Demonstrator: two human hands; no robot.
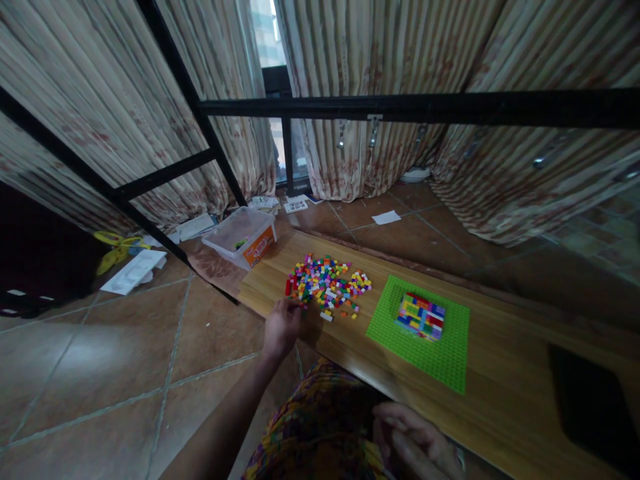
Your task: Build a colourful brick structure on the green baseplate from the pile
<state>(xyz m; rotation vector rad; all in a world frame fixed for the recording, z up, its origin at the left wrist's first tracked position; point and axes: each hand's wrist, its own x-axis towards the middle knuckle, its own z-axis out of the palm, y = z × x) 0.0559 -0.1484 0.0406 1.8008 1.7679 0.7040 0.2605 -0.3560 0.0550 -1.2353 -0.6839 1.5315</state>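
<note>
My left hand (283,328) is at the near left edge of a pile of small coloured toy bricks (327,283), its fingers pinched together on the board. Whatever is between those fingertips is too small and dark to make out. My right hand (415,437) hangs over my lap beside the board's near edge, fingers loosely bent and apart, no object visible in it. Right of the pile lies a green baseplate (383,320). A multicoloured block of joined bricks (423,316) sits on its middle, mostly yellow, red and blue on top.
All this lies on a long wooden board (345,343). A clear plastic box (225,233) with an orange label stands at its left end. A dark flat object (593,400) lies at the right. Black metal bars (400,110) cross before the curtains. White packaging (133,272) is on the tiled floor.
</note>
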